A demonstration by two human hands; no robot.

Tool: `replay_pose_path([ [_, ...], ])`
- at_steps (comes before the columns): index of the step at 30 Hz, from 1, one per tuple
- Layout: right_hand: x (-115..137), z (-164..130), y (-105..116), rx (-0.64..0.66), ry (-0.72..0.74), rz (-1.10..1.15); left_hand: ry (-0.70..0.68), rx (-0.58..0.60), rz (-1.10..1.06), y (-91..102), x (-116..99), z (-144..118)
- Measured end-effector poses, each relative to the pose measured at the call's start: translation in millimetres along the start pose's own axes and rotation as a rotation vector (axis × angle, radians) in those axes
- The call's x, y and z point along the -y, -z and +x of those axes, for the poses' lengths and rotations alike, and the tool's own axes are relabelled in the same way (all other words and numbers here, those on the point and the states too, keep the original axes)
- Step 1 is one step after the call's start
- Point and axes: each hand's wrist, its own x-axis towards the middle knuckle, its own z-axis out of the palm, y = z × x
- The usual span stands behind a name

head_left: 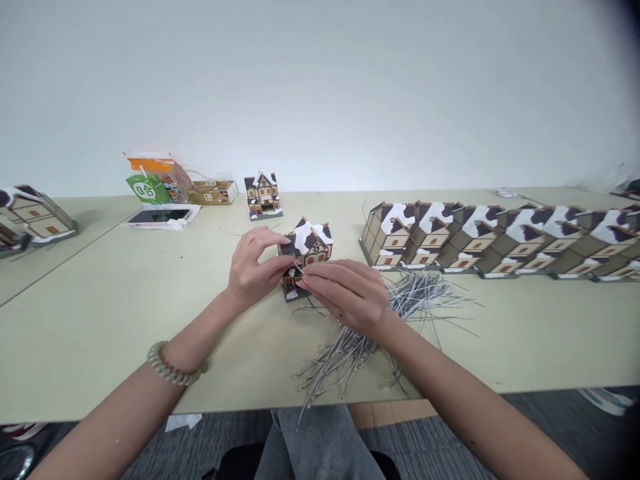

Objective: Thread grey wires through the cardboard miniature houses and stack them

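A small model house (309, 241) with a dark, snow-patched roof stands upright on the table in front of me. My left hand (257, 263) grips its left side, thumb on the front and fingers at the roof. Across the house's front, my right hand (350, 290) is pinched on a thin grey wire (298, 268), whose tip lies by the left thumb. The hand hides the lower right of the house. A loose bundle of grey wires (417, 293) spreads under and around my right wrist.
Several similar houses (390, 233) stand in a tight row at right. Another house (263, 197) is near the wall, and more (43, 217) stand at far left. A phone (163, 216), an orange-topped bag (155, 170) and a brown box (213, 192) lie at back left.
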Motion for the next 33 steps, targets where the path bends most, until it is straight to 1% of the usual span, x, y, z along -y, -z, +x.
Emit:
replay_pose_path([
  [3, -2.0, -4.6, -6.0, 0.06, -0.062, -0.013, 0.053, 0.087, 0.019, 0.6, 2.4, -0.5],
  [6, -2.1, -5.5, -9.0, 0.04, -0.083, -0.047, 0.157, 0.158, -0.032, 3.0, 4.5, 0.4],
  [8, -1.7, -5.1, -9.1, 0.004, -0.077, -0.072, 0.274, 0.218, -0.158, 4.3, 5.6, 1.1],
  [11, -1.0, -4.8, -8.4, -0.028, -0.069, -0.113, 0.5, 0.341, -0.417, 5.0, 7.9, 0.3],
  [13, -0.7, -5.1, -8.3, -0.028, -0.056, -0.113, 0.629, 0.427, -0.529, 4.4, 10.1, -1.8],
  [15, -0.6, -5.4, -8.8, -0.025, -0.042, -0.097, 0.719, 0.468, -0.602, 3.1, 11.9, -3.9],
  [16, -0.7, -5.5, -9.0, -0.023, -0.041, -0.087, 0.757, 0.464, -0.635, 2.3, 12.4, -4.5],
  [19, -1.0, -5.2, -8.7, -0.034, -0.046, -0.069, 0.834, 0.398, -0.718, 0.0, 11.0, -3.4],
  [23, -2.2, -3.6, -6.8, -0.117, -0.084, -0.109, 0.888, 0.34, -0.735, -1.5, 1.7, 3.8],
  [28, -3.9, -1.9, -6.8, -0.231, -0.171, -0.145, 0.964, 0.355, -0.698, -0.2, -16.1, 14.2],
  [30, -4.5, -1.1, -7.4, -0.247, -0.177, -0.158, 0.988, 0.367, -0.698, 1.2, -22.5, 17.4],
  [33, -5.4, 1.0, -7.5, -0.249, -0.148, -0.166, 1.007, 0.377, -0.731, 3.0, -29.8, 20.6],
])
